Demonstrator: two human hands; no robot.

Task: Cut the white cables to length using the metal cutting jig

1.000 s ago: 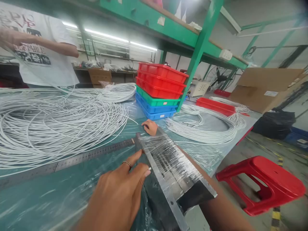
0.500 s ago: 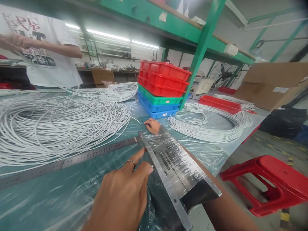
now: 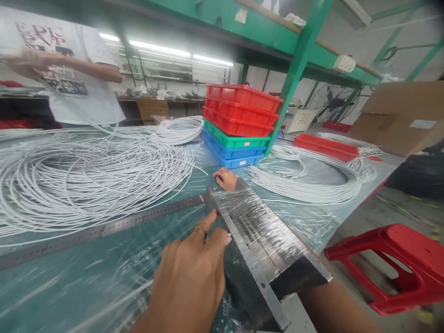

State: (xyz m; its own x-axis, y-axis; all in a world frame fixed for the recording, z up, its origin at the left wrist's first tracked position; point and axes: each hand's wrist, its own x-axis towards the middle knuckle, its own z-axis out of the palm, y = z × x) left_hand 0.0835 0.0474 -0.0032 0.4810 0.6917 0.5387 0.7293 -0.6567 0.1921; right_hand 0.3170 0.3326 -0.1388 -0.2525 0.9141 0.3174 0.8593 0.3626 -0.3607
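A metal block wrapped in clear film (image 3: 263, 231) stands at the near edge of the table. My left hand (image 3: 194, 268), with a ring on one finger, is at its left side; the index finger touches the side and the thumb is pinched against the fingers, with a small white tip at the thumb. My right hand (image 3: 225, 179) is beyond the block's far end, its forearm passing behind the block; its fingers are curled, and what they hold is hidden. A steel ruler (image 3: 121, 224) runs left from the block. A large coil of white cable (image 3: 97, 180) lies behind the ruler.
Stacked red, green and blue trays (image 3: 239, 125) stand beside a green post (image 3: 294, 74). Another white coil (image 3: 312, 185) lies right of them. A red stool (image 3: 395, 263) is at the right. A person in a white shirt (image 3: 79, 83) handles cable across the table.
The whole scene has shifted slightly to the right in view. My hands keep nearly the same places against the block. The other person's hands have moved slightly.
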